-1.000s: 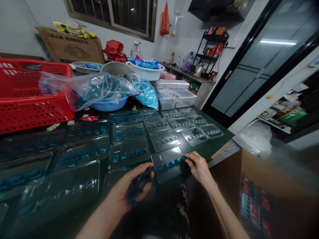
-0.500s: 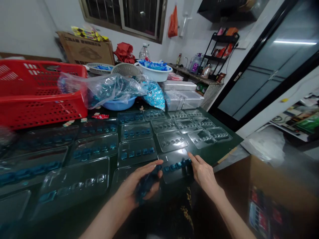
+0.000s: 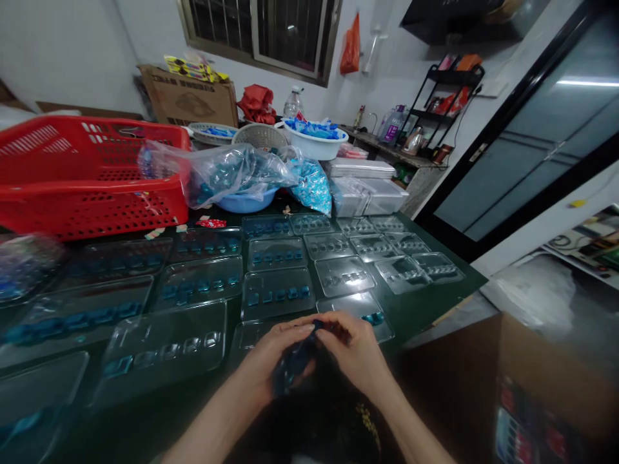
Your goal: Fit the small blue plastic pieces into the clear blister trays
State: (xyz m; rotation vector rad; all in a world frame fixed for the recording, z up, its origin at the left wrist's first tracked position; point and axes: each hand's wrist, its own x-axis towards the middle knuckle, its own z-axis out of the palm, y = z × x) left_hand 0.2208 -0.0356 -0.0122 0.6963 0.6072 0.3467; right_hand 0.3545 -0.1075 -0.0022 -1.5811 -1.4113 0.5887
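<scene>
My left hand is wrapped round a stack of dark blue translucent plastic pieces. My right hand has its thumb and fingers closed at the upper end of that stack; its fingertips are partly hidden. Just behind my hands lies a clear plastic tray with blue pieces in its row of small wells, partly covered by my right hand. To the left, another clear tray has one blue piece at its left end. A tray farther back has a row of blue pieces.
Clear trays cover much of the dark green table. A red basket stands at the left. Behind the trays are a plastic bag of blue pieces, a white basin and stacked clear cases. A cardboard box stands at the right.
My right hand has moved left from the right end of the nearest tray's row to the stack in my left hand. The view has shifted slightly left.
</scene>
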